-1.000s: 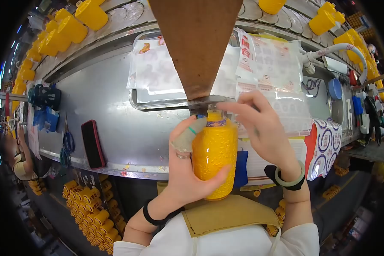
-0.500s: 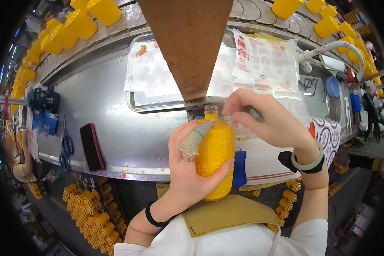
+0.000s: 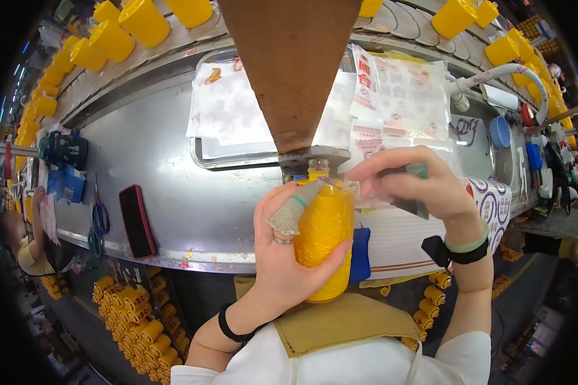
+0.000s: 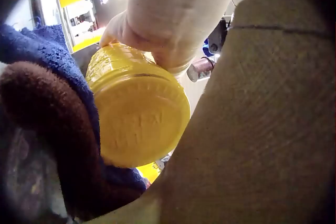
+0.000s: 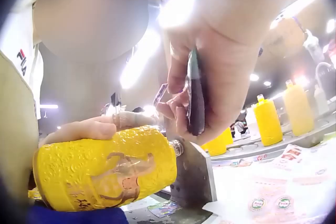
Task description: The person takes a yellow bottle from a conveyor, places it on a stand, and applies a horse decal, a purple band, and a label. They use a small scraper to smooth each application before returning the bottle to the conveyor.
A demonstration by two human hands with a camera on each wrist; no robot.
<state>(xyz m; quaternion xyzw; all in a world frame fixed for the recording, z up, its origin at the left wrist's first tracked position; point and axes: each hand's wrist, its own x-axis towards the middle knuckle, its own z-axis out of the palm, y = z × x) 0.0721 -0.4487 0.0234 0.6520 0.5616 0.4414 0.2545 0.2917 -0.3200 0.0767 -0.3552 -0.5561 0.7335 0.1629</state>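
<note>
At the neck of a yellow embossed bottle (image 3: 324, 224)

Nearest me is my tan apron (image 3: 347, 324); the bottle tilts with its base towards it and its clear glass neck pointing away. A blue towel (image 3: 361, 253) is just right of the base. My left hand (image 3: 282, 256) grips the bottle's body, thumb across the near side, a grey cloth finger cover (image 3: 288, 217) on one finger. My right hand (image 3: 430, 176) is right of the neck, apart from the glass, its fingers curled round a flat dark scraper (image 5: 195, 100). A purple-edged strip (image 5: 160, 94) shows by those fingertips; I cannot tell whether they pinch it.

I take this to be decorating work around the shoulder. The next move there, I judge, calls for a firm left hold and a light, exact right touch, with the scraper held off the surface.

Farther off, a red-edged phone (image 3: 138, 221) lies left, beside blue scissors (image 3: 100, 218). Beyond the neck are a metal tray (image 3: 202, 154) under pale sheets and, to its right, printed decal sheets (image 3: 401, 96). Farthest, yellow bottles (image 3: 144, 22) line the conveyor.
</note>
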